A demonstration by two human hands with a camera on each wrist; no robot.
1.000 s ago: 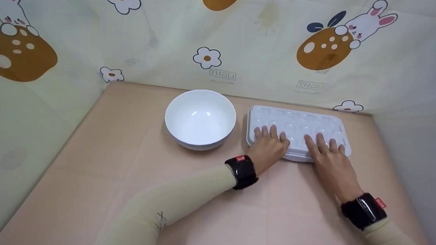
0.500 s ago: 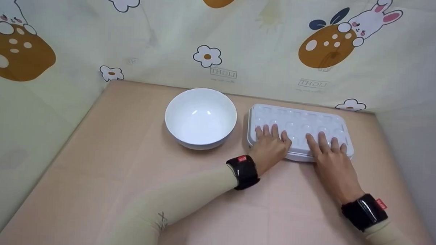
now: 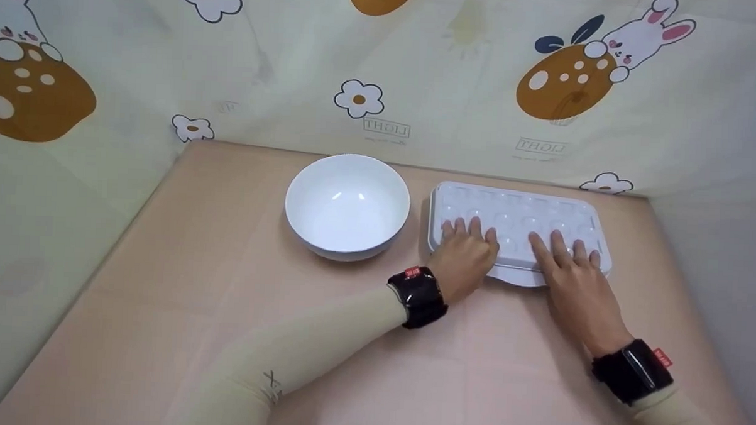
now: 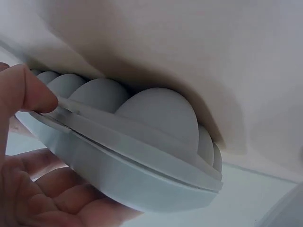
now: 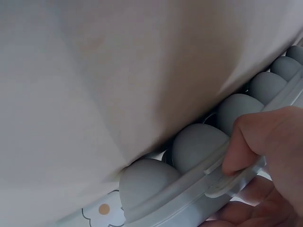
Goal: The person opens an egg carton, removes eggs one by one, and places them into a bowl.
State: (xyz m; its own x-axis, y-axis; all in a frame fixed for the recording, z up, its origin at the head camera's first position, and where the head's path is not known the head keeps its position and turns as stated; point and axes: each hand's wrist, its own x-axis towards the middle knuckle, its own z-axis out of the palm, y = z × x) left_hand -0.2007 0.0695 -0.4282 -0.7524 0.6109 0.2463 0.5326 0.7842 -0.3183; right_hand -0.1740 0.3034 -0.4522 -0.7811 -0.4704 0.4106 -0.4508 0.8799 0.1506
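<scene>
A white lidded egg box (image 3: 479,200) with rounded bumps on its lid lies at the right back of the table in the head view. My left hand (image 3: 461,262) grips its near side left of centre, fingers spread over the lid. Nearer the right end, my right hand (image 3: 579,292) has its fingers on the lid too. Seen from below in the left wrist view, the thumb (image 4: 35,94) presses at the seam above rounded cups (image 4: 161,113). In the right wrist view, the other thumb (image 5: 244,146) is at a clip (image 5: 220,182) on the rim. The box's contents are hidden.
A white bowl (image 3: 347,202) stands left of the box, with bare inside walls. The table (image 3: 225,264) has a pale peach cover. Behind it hangs a cream sheet (image 3: 282,64) printed with rabbits and flowers, and it also borders the sides.
The strip along the box's front edge, between the hands, now sticks out further toward me. My left hand has shifted slightly left; the bowl stays put.
</scene>
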